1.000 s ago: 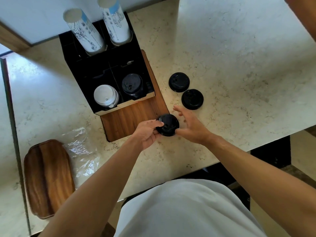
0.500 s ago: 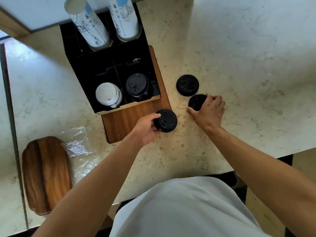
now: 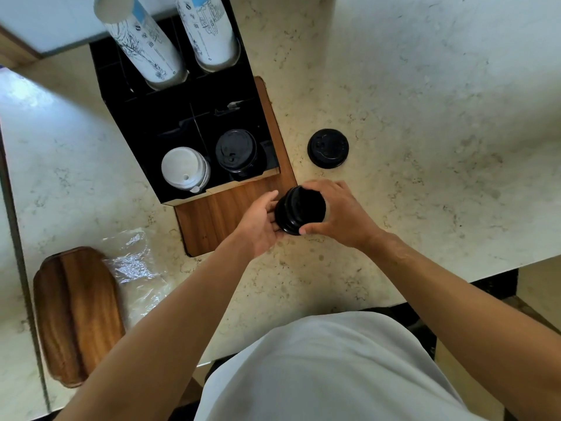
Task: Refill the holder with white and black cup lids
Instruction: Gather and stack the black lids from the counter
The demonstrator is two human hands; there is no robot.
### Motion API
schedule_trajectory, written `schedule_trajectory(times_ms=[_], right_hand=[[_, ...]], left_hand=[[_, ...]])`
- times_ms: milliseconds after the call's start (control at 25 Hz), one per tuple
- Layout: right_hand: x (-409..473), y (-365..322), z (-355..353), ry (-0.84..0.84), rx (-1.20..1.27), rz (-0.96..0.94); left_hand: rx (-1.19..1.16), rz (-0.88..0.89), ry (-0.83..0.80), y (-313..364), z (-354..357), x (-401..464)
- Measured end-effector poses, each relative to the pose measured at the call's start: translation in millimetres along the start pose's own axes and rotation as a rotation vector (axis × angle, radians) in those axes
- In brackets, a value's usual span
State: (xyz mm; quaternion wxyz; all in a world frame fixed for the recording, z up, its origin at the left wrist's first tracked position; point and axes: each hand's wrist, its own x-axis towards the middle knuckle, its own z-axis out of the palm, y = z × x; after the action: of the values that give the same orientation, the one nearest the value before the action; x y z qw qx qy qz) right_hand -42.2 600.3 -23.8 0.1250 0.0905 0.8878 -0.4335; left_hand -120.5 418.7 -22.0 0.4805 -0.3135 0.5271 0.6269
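Observation:
A black holder on a wooden base stands at the upper left. Its front compartments hold a stack of white lids on the left and a stack of black lids on the right. Just right of the base's front corner, my left hand and my right hand both grip a small stack of black lids above the counter. One more black lid lies alone on the marble counter, behind my right hand.
Two tall sleeves of paper cups stand in the holder's rear slots. A wooden tray and a crumpled clear plastic bag lie at the left. The counter's front edge runs close to my body.
My right hand took the nearer loose black lid off the counter and brought it onto the lid in my left hand. Only one loose lid stays on the counter.

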Motion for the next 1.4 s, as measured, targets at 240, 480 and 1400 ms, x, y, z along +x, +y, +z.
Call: schedule_trajectory(times_ms=[240, 480, 1400], right_hand=[[14.4, -4.5, 4.0, -0.227, -0.103, -0.089], [19.8, -4.3, 8.8, -0.281, -0.028, 0.019], [33.1, -1.5, 2.8, 0.180, 0.088, -0.001]], left_hand=[[0.034, -0.001, -0.008, 2.3, -3.0, -1.0], [0.103, 0.041, 0.005, 6.0, -4.6, 0.2], [-0.049, 0.031, -0.052, 5.0, -23.0, -2.6]])
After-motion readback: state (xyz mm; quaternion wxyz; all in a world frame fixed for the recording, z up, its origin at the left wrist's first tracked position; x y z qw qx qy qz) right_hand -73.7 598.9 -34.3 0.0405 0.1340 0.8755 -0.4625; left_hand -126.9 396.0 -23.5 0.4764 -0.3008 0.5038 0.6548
